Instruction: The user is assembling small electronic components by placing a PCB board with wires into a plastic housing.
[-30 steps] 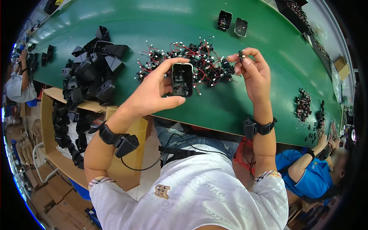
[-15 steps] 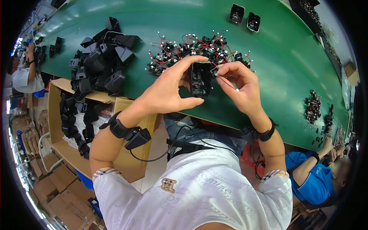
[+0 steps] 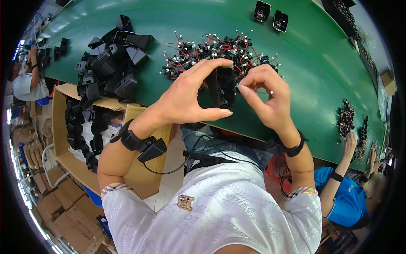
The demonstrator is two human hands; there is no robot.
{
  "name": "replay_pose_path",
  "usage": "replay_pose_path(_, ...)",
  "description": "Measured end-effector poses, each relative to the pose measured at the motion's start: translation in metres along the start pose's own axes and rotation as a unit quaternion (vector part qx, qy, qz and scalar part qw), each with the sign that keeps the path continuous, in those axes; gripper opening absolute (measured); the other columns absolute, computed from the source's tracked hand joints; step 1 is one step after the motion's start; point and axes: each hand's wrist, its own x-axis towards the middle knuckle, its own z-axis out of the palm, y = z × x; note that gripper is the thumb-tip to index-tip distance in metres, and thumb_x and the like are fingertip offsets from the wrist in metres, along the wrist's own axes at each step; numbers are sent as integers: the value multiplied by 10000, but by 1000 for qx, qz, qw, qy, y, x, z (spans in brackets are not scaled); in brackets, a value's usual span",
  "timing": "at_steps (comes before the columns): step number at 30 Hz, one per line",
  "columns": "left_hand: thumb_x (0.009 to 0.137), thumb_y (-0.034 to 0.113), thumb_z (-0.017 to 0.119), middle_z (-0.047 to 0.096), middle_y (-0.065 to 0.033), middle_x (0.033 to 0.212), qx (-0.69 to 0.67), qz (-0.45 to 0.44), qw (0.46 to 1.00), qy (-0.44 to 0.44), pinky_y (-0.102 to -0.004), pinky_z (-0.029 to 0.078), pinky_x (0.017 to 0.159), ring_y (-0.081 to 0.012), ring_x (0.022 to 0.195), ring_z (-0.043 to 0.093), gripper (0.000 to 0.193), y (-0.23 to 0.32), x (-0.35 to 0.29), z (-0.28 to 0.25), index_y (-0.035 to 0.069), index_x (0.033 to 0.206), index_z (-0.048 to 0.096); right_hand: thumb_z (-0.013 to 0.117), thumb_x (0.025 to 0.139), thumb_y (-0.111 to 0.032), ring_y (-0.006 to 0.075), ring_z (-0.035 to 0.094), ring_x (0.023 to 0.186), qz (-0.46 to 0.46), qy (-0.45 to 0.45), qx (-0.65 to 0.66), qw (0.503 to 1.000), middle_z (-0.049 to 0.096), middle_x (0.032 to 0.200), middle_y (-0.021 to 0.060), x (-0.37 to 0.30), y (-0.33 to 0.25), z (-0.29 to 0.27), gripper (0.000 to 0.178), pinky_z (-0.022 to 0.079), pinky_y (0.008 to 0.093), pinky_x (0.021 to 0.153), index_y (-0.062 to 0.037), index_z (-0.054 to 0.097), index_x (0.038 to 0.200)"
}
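Note:
My left hand [image 3: 192,93] grips a black plastic housing [image 3: 224,88] by its two ends, thumb at the near end and fingers at the far end. The housing is tipped so one long side wall faces me and little of its inside shows. At its right edge my right hand [image 3: 266,93] pinches a small part with a white connector, mostly hidden by the fingers. Just beyond both hands lies a tangled pile of small black parts with red wires and white connectors [image 3: 211,50].
Black housings [image 3: 108,63] are heaped at the left of the green table [image 3: 313,76], above an open cardboard box [image 3: 76,165] holding more black parts. Two filled housings [image 3: 280,21] stand at the back. At right, a co-worker in blue [image 3: 347,194] reaches toward small wired parts [image 3: 346,118].
My left hand has turned the housing so its interior faces more to the right. My right hand has shifted slightly right, still pinching. The co-worker's arm now reaches farther onto the table.

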Motion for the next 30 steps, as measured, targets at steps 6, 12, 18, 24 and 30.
replay_pose_path(6, 608, 319, 802, 528, -118, 1199, 30, 65, 997, 34, -351, 472, 793, -253, 1011, 550, 805, -6, 1, 4, 50, 1276, 443, 711, 728, -23, 157, 574, 690, -85, 13, -18, 996, 564, 832, 69, -5, -6, 15, 130, 477, 258, 593, -26, 633, 831)
replay_pose_path(12, 605, 353, 812, 544, -120, 1198, -1, 68, 998, 4, -348, 467, 809, -269, 1014, 558, 843, -6, 2, 1, 38, 1294, 443, 720, 699, -15, 189, 561, 686, -85, -16, -26, 996, 546, 810, 72, -6, -7, 12, 151, 455, 291, 578, -40, 626, 814)
replay_pose_path(18, 598, 382, 809, 551, -153, 1006, 59, 122, 991, 5, -365, 468, 782, -305, 891, 555, 897, -1, 2, 7, 35, 1327, 419, 685, 648, -7, 209, 525, 694, -79, -24, -7, 997, 519, 813, 81, -12, -8, 18, 164, 427, 302, 581, -46, 616, 791)
replay_pose_path(24, 546, 398, 830, 586, -145, 1042, 103, 131, 986, 27, -345, 461, 742, -271, 813, 552, 941, 6, 0, 9, -23, 1292, 442, 682, 654, -26, 224, 528, 865, -94, -25, -5, 995, 479, 984, 128, -11, -5, 18, 157, 453, 304, 709, -54, 620, 796)
replay_pose_path(30, 579, 535, 773, 626, -134, 941, 146, 142, 978, 55, -354, 511, 688, -288, 809, 627, 886, 13, 1, 15, 23, 1236, 470, 683, 741, -57, 203, 522, 1041, 50, -91, 279, 955, 464, 1176, 124, -16, 3, 24, 158, 456, 321, 869, -7, 596, 863)
